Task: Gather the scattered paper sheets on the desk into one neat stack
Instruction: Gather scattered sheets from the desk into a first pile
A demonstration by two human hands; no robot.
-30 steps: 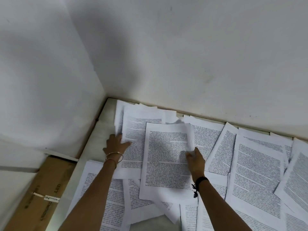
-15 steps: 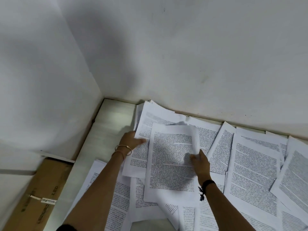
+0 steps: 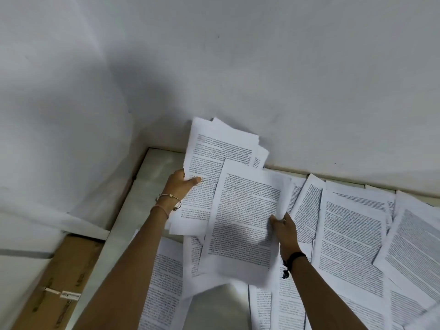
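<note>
Ragged bundle (image 3: 214, 148) held up off the surface (image 3: 152, 177); scattered sheets (image 3: 352, 234) lie to my right.
My left hand (image 3: 179, 186) grips the bundle's left edge, thumb on top, fingers hidden beneath. My right hand (image 3: 284, 228) pinches the front sheet (image 3: 245, 215) by its right edge. Long axes run away from me toward the wall (image 3: 309, 91). The scattered sheets lie flat just beside the right hand, the nearer one. The frame cuts them off, so I cannot count them.

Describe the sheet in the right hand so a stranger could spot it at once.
Find the desk corner where the white walls meet. Right of it, papers are held up off the desk; the sheet is the frontmost one. Only it is pinched at its curled right edge by the right hand, which wears a black wristband.
</note>
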